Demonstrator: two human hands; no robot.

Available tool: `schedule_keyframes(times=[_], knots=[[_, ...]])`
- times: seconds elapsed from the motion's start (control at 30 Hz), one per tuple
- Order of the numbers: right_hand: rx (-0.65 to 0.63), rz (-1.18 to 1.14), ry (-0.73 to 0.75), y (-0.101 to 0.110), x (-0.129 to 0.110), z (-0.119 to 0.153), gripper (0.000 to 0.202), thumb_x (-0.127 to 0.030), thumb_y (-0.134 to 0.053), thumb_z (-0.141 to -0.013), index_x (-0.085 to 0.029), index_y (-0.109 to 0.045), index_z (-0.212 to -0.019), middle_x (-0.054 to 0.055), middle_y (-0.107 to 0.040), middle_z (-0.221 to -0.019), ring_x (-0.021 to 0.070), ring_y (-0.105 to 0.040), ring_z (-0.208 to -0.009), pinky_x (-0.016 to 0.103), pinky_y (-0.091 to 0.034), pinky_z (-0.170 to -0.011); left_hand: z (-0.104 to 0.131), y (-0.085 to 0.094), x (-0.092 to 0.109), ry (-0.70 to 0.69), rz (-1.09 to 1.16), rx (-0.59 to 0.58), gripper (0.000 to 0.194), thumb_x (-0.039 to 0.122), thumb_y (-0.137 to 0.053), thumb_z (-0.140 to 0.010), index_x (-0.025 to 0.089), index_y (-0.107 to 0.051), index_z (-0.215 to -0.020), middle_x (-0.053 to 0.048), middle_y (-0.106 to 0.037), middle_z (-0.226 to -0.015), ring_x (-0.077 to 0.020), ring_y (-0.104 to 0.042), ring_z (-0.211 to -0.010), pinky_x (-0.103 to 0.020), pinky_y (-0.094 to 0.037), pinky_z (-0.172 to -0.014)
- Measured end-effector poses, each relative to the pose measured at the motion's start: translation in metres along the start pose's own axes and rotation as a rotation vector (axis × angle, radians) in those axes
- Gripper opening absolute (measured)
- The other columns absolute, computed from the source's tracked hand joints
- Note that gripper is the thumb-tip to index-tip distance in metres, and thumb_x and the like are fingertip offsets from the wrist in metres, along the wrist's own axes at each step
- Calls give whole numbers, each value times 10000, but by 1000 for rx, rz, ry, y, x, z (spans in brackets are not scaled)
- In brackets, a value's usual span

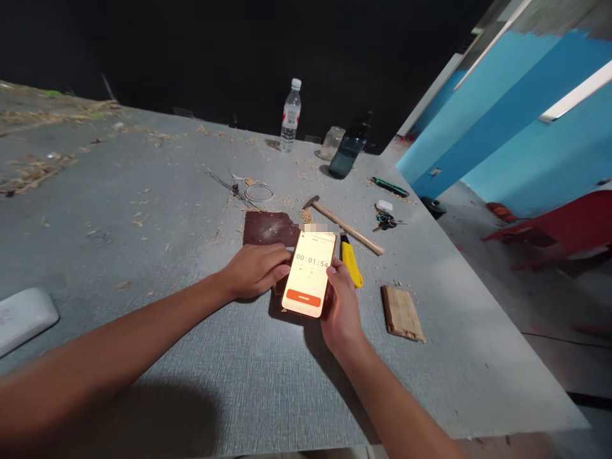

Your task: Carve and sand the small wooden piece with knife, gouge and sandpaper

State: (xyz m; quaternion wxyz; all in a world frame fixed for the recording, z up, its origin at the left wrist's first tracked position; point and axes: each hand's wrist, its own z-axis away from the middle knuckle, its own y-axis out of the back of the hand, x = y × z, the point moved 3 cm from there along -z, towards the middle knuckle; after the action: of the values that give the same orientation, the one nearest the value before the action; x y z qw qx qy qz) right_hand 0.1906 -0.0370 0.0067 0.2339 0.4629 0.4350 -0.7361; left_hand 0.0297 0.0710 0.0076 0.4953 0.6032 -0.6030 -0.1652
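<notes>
My right hand [343, 310] is closed around the side of a smartphone [310, 280], holding it tilted up above the table. Its lit screen shows a timer reading 00:01:54 and an orange button. Just left of the phone, my left hand [258, 271] rests low with bent fingers and the thumb pointing at the phone's edge. A bit of brown shows beneath its fingertips, but what it grips is hidden. Beyond that hand lies a dark brown flat piece [268, 228], partly covered by hand and phone. A yellow-handled tool [352, 262] lies right of the phone, its end partly hidden.
Behind the phone lies a hammer [347, 226]. A small wooden block [402, 312] is at right, near keys [386, 220] and a green-black tool [390, 186]. Wire [258, 191], a water bottle [290, 118], a glass jar [331, 143] and a dark bottle [349, 153] stand farther back among wood shavings.
</notes>
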Motion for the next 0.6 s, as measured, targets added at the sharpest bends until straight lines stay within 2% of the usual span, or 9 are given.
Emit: schedule_keyframes(times=[0.6], knots=[[9,-48,-38,3,2,-2,404,-429,-802,-807,-243,-650,-1131,35,-768,-1069,219,-707,-926,373,-551,-833,1,-1,-1,12,1,-25,443,452,-293,-1139,187,-608,-975,-34,-656,-882,-176,-613,-770,-330,-390,-664]])
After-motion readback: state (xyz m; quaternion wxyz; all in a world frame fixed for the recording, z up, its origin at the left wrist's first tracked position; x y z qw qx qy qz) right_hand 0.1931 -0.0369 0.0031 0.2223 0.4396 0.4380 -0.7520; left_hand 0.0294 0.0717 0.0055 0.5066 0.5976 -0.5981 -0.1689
